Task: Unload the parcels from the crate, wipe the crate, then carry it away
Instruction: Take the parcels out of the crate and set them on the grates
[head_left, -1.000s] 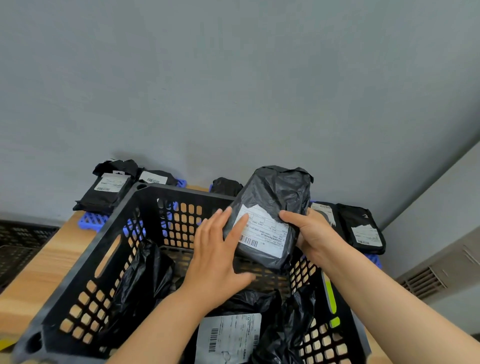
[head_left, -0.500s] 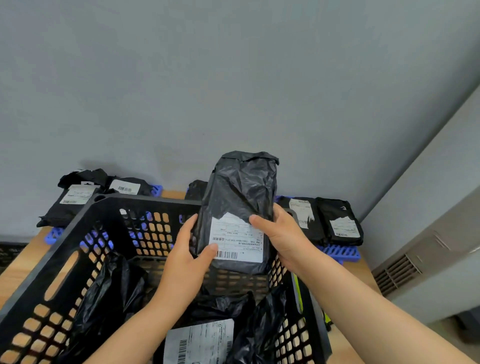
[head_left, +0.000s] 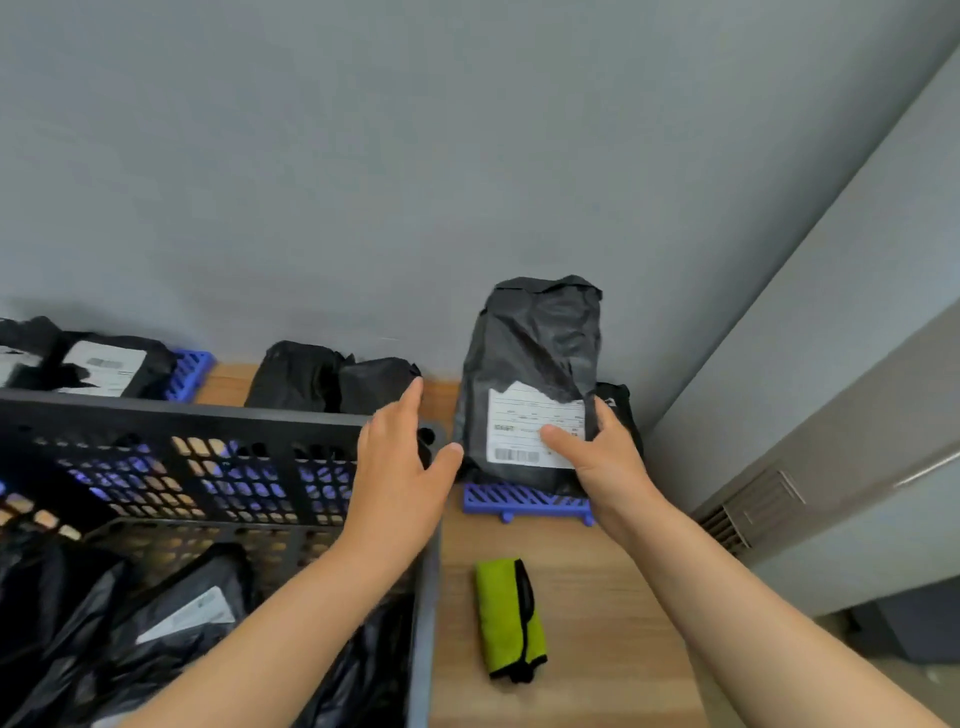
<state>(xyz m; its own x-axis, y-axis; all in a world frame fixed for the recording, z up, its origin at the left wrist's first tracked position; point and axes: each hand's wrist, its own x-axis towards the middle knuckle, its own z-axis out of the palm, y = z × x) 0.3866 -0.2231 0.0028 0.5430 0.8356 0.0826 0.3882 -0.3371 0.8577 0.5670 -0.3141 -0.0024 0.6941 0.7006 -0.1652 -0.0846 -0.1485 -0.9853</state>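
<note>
Parcel shifted right over rack: crumpled black, labelled; right grip clamps it, left grip apart.

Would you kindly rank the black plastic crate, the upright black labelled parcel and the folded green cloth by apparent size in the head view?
Black plastic crate (partly out of frame)
Upright black labelled parcel
Folded green cloth, despite being nearer
</note>
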